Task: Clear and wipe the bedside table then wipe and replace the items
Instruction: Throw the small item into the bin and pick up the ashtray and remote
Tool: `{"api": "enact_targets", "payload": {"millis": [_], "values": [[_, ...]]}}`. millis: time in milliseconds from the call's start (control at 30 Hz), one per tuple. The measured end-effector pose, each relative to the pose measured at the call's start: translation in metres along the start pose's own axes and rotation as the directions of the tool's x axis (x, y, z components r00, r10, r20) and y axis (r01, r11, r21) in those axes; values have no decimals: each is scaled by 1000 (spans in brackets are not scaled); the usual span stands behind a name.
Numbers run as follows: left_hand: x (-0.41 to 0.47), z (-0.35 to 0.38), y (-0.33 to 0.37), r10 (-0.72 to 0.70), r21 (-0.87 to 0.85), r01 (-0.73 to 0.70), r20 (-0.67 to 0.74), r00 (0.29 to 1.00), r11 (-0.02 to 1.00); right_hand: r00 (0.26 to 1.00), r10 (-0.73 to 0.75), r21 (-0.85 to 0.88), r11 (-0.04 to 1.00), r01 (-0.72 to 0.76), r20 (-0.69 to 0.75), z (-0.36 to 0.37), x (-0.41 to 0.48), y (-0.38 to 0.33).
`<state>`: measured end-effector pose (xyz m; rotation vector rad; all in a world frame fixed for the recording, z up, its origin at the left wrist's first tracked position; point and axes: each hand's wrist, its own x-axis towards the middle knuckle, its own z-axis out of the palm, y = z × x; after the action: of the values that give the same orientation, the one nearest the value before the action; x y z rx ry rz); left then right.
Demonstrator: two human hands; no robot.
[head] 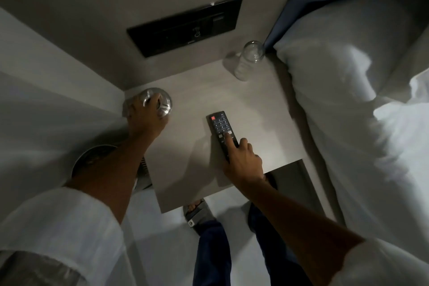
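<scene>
The grey bedside table (267, 123) fills the middle of the head view. At its far left corner a clear drinking glass (162, 104) stands upright, and my left hand (144, 118) wraps around its near side. A black remote control (220, 127) lies lengthwise in the table's middle. My right hand (243, 162) covers the remote's near end, with the index finger stretched over its buttons. A second clear glass (249, 58) stands at the far right corner, touched by neither hand.
A black switch panel (185, 25) is set in the wall behind the table. The bed with white linen (359, 111) borders the table's right side. A round metal bin (97, 158) sits on the floor to the left. My feet (197, 213) stand below the table's front edge.
</scene>
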<state>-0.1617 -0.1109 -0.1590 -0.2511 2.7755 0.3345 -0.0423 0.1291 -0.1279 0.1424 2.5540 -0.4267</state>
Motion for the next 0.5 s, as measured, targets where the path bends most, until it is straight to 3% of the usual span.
{"api": "enact_targets", "payload": {"millis": [200,400,500], "values": [[-42,21,33,-23,-24,24,18,1000,999,991,83,124,990,-70,-107,-41,-40,37],[-48,28,55,-137,-206,125,-45,990,971,957,151,190,976,-105,-247,-70,-65,88],[-79,13,99,71,-228,-98,-123,990,969,942,184,299,949,-97,-279,-89,-83,105]]}}
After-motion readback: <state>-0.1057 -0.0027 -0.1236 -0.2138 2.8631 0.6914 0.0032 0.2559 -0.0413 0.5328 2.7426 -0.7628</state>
